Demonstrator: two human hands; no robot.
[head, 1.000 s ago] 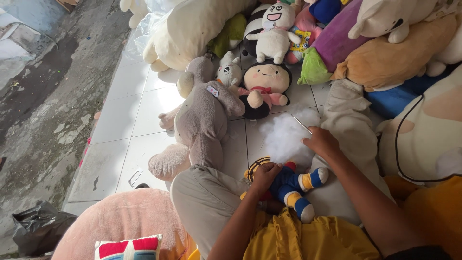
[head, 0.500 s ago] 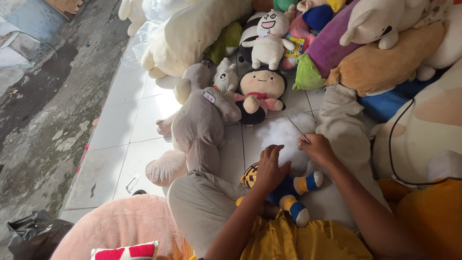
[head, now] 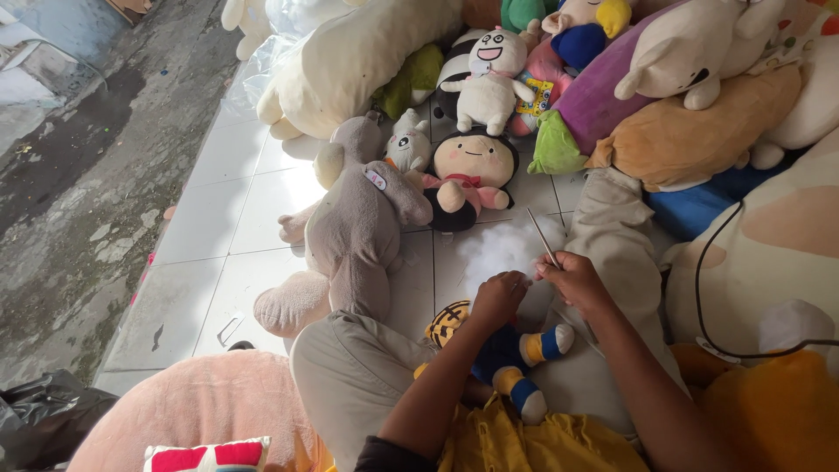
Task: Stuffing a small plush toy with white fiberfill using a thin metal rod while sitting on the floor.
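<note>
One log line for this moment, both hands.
left hand: on white stuffing | right hand: holds thin stick | small blue doll: in lap

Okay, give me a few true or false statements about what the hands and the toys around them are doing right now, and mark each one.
1. The right hand holds a thin stick. True.
2. The left hand rests on the grey plush. False: it is at the white stuffing, above the small blue-legged doll.
3. The grey plush lies on white floor tiles. True.
4. The black-haired doll lies in the person's lap. False: it lies on the tiles beside the grey plush.
</note>
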